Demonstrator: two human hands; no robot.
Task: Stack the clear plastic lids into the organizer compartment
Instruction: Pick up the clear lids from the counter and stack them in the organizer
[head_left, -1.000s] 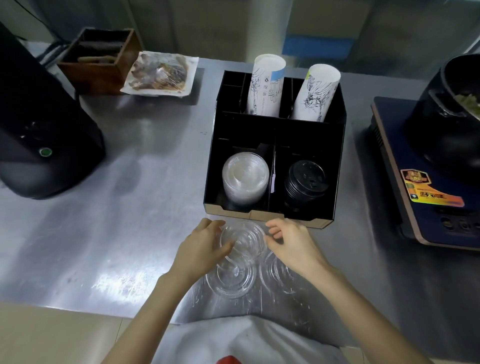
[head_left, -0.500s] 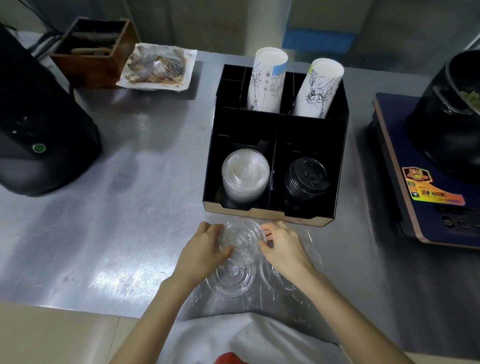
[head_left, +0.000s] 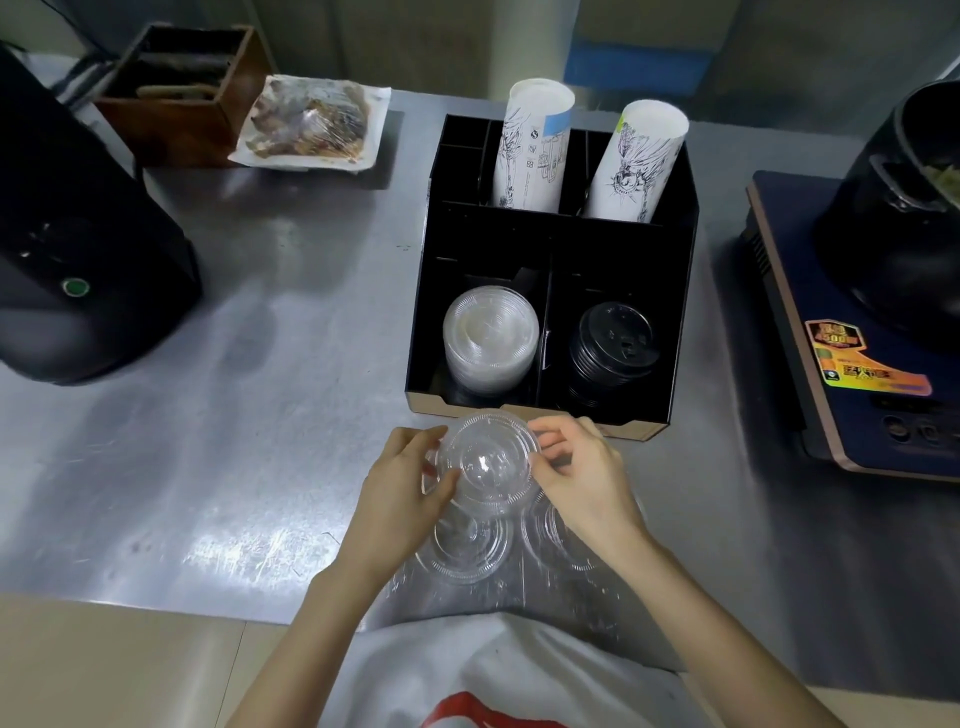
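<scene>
My left hand (head_left: 400, 493) comes in from the lower left, forearm angled up toward the centre, fingers curled around the left rim of a clear lid (head_left: 488, 460). My right hand (head_left: 584, 480) mirrors it from the lower right, thumb and fingertips pinching the lid's right rim. Between the two, the lid sits roughly level, dome side up, its far edge just reaching the front lip of the organizer (head_left: 530, 413).

Below the held lid, more loose lids (head_left: 467, 545) lie on the steel counter (head_left: 234, 441), one under my left palm and at least one under my right wrist (they overlap, so I cannot count them). They rest on what looks like crinkled clear wrap.

Straight ahead, the organizer's front left compartment holds a stack of clear lids (head_left: 491, 335); the front right one holds black lids (head_left: 613, 345). Two printed paper sleeves (head_left: 535, 143) stand tilted in the rear compartments.

Farther out: a black appliance (head_left: 78, 249) at the left, a wooden box (head_left: 182, 93) and a wrapped tray (head_left: 311, 122) behind it, and a cooktop (head_left: 857, 364) with a dark pot (head_left: 904, 218) at the right.
</scene>
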